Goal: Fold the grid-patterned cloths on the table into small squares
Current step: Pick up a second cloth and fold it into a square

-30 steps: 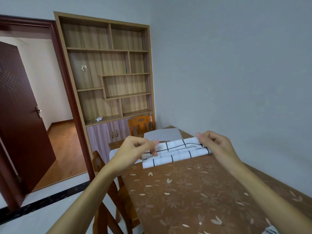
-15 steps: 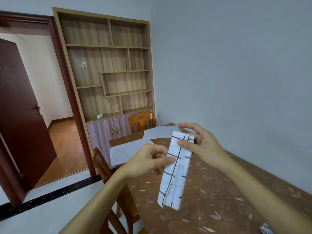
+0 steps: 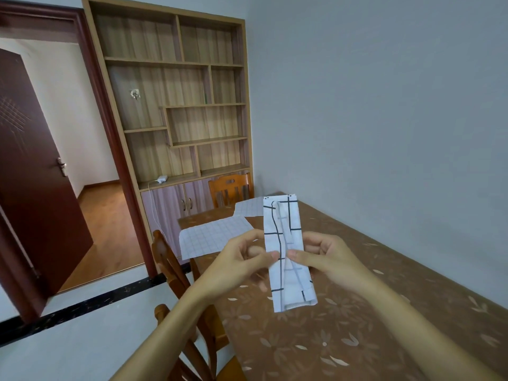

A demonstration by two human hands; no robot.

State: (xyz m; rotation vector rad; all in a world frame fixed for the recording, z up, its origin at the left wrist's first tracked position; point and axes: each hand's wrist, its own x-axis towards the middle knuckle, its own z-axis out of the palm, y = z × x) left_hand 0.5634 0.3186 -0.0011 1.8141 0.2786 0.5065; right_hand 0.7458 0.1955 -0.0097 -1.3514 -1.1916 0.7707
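Observation:
A white cloth with bold black grid lines (image 3: 284, 232), folded into a long narrow strip, stands upright in the air above the table (image 3: 343, 339). My left hand (image 3: 242, 264) pinches its left edge near the middle, and my right hand (image 3: 327, 257) pinches its right edge at the same height. Two more cloths with a fine grid lie flat at the table's far end: one (image 3: 211, 237) overhangs the left edge, the other (image 3: 248, 206) lies further back.
The brown table has a leaf-pattern cover and runs along the grey wall on the right. Wooden chairs (image 3: 176, 273) stand at its left side and one (image 3: 229, 188) at the far end. A shelf cabinet (image 3: 178, 105) and an open door (image 3: 30, 174) are behind.
The strip was held level between both hands, then hung down from the right hand. It now stands upright and both hands pinch it at the middle.

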